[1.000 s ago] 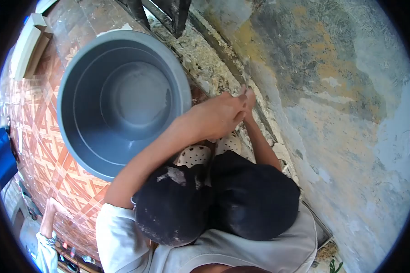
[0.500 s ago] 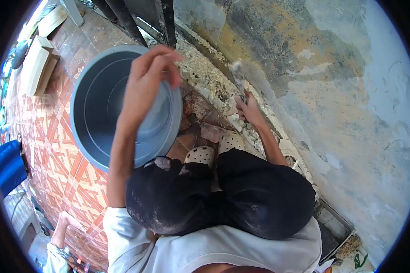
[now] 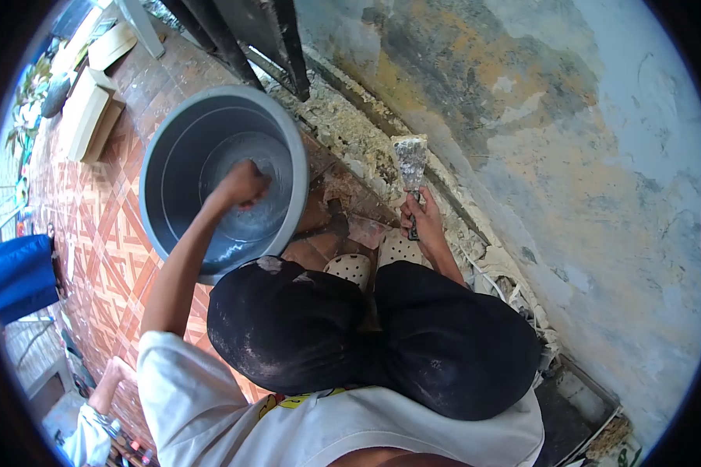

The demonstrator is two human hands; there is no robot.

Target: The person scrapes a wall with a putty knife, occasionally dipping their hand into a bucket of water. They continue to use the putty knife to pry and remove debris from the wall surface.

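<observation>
My left hand (image 3: 241, 185) reaches down inside a large grey plastic tub (image 3: 149, 159) on the tiled floor, fingers curled into a fist; whether anything is in the fist is hidden. My right hand (image 3: 424, 219) grips the handle of a paint-smeared scraper (image 3: 410, 159), its wide blade pointing up and away from me, just in front of the foot of a peeling wall (image 3: 568, 132). My knees in black trousers (image 3: 366, 335) fill the middle, with white perforated sandals (image 3: 352, 268) below them.
Paint flakes and rubble (image 3: 343, 128) lie along the wall's base. A black metal gate (image 3: 241, 31) stands at the top. Cardboard boxes (image 3: 89, 117) sit at the far left, next to a blue object (image 3: 19, 276). Another person's limb (image 3: 105, 381) shows at lower left.
My left hand left the scraper, swung up over the tub's rim and dropped inside it. The right hand stayed on the scraper and turned the blade upward.
</observation>
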